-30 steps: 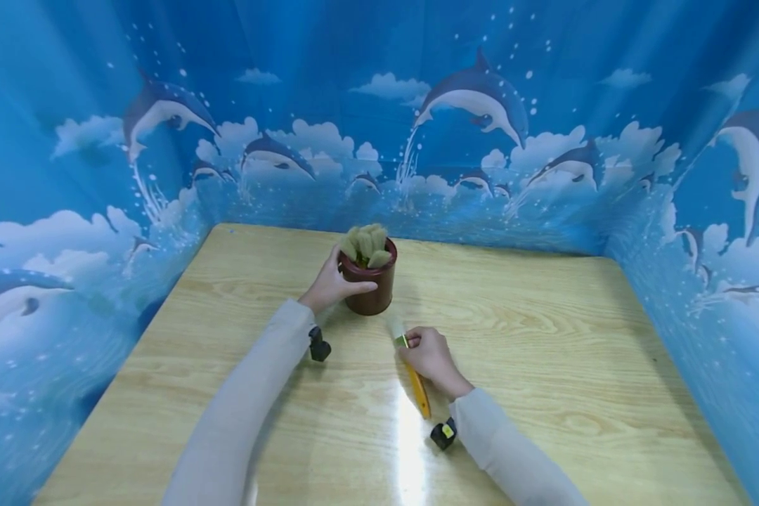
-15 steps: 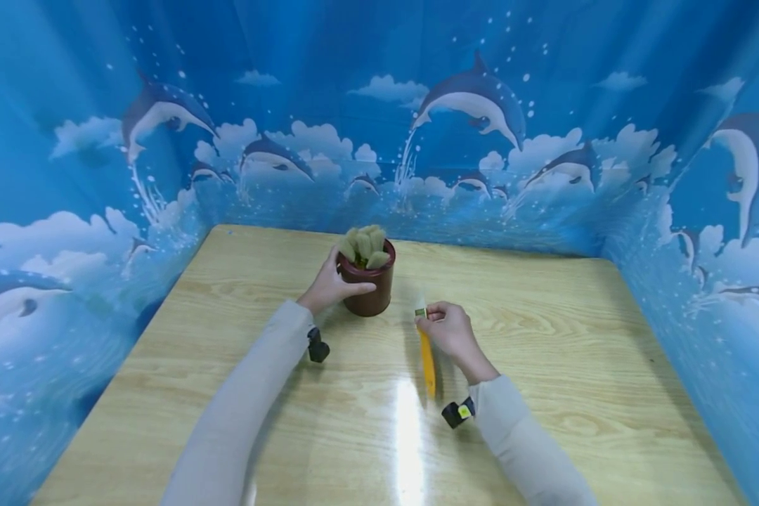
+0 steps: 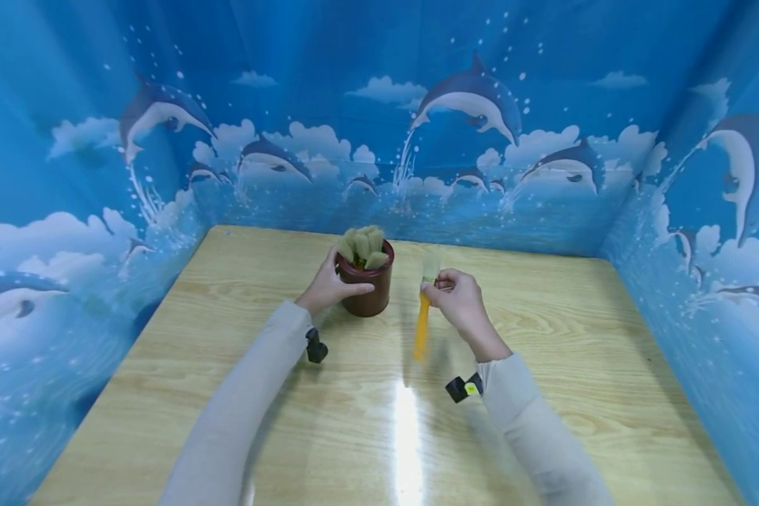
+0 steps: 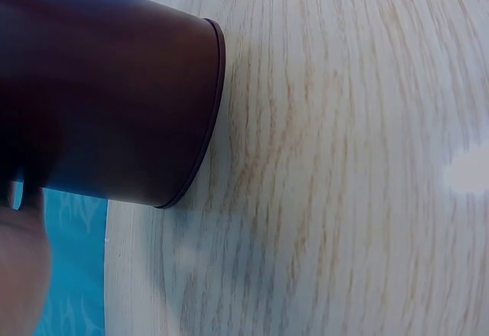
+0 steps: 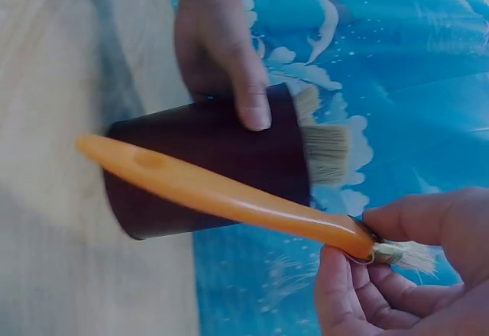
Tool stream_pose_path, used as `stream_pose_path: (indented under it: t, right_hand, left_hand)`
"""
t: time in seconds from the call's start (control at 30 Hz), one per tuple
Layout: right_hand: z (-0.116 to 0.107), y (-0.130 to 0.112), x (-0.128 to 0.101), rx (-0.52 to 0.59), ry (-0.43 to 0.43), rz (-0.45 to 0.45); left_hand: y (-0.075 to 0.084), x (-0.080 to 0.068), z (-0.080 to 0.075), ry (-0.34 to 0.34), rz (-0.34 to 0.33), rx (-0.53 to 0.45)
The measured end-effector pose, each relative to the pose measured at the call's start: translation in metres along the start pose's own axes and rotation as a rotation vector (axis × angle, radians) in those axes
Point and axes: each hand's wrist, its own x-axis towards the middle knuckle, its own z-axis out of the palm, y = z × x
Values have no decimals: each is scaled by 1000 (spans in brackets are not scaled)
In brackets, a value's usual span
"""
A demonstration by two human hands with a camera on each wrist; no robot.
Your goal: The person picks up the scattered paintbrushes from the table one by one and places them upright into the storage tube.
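Observation:
A dark red-brown cylindrical cup [image 3: 370, 296] stands upright on the table, with the pale bristles of several brushes [image 3: 363, 246] above its rim. My left hand [image 3: 330, 284] holds the cup from the left, thumb across its front; the far fingers are mostly hidden. To the right of the cup, my right hand [image 3: 464, 303] pinches a paintbrush [image 3: 421, 329] just below its bristles. Its orange handle hangs down and the bristles point up, clear of the cup. In the right wrist view, thumb and fingers close around the neck of the paintbrush [image 5: 244, 203].
The wood-grain table [image 3: 544, 337] runs back to a blue curtain [image 3: 329, 84] printed with dolphins and clouds. Each wrist carries a small black camera. A bright reflection [image 3: 407, 436] lies on the table's front part.
My right hand has raised the paintbrush from near the tabletop, moving away from me and a little right, and its handle has swung more upright. The left hand and cup stay in place.

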Motion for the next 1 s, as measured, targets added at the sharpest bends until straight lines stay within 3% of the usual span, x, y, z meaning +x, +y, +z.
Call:
stream_pose_path:
  t: [0.43, 0.67, 0.9, 1.0]
  right_hand:
    - [-4, -44, 4, 62, 20, -141]
    - [3, -64, 5, 131, 43, -282]
    - [13, -79, 7, 29, 160, -484]
    - [20, -83, 10, -5, 178, -524]
  left_hand:
    - [-1, 0, 0, 6, -7, 12]
    - [-3, 3, 0, 4, -6, 15]
    - [-3, 4, 0, 0, -15, 4]
    - [4, 0, -1, -8, -20, -10]
